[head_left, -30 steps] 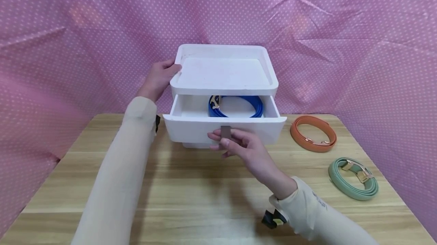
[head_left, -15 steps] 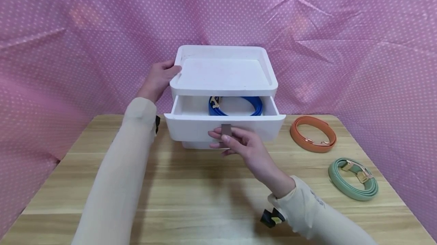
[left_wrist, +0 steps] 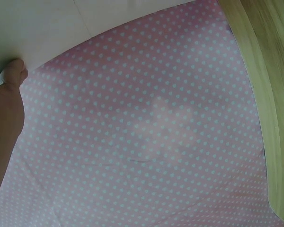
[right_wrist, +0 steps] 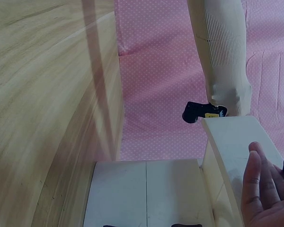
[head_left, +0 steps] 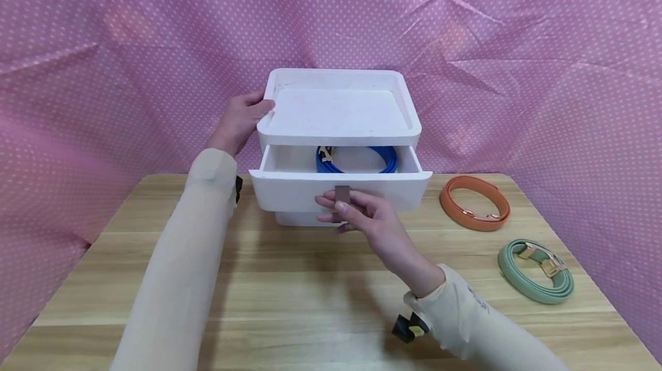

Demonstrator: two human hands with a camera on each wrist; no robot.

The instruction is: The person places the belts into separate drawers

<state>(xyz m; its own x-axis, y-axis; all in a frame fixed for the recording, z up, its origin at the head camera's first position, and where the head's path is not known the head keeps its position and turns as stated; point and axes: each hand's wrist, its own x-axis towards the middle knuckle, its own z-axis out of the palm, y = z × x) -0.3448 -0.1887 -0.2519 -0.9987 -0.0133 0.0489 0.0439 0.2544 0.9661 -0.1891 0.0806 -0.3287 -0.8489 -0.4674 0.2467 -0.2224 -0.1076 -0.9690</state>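
A small white drawer cabinet (head_left: 338,140) with a tray-like top stands at the back of the table, its upper drawer (head_left: 289,194) pulled partly out. Inside the drawer lies a coiled blue belt (head_left: 389,158) with a gold buckle, partly hidden by the drawer front. My left hand (head_left: 240,121) grips the cabinet's left top edge, thumb over the rim. At the drawer front, my right hand (head_left: 369,221) holds the brown tab handle (head_left: 342,194) between thumb and fingers. The right wrist view shows the fingers (right_wrist: 266,182) close against the drawer front (right_wrist: 241,137).
On the table's right side lie a coiled orange belt (head_left: 474,203) and, nearer, a coiled green belt (head_left: 535,271), both with metal buckles. A pink dotted cloth (head_left: 155,43) hangs behind and at the sides of the wooden table (head_left: 289,302). Lower drawers (right_wrist: 118,194) show in the right wrist view.
The upper drawer has slid slightly back into the cabinet, my right hand moving with it on the handle. My left hand has stayed on the cabinet's edge.
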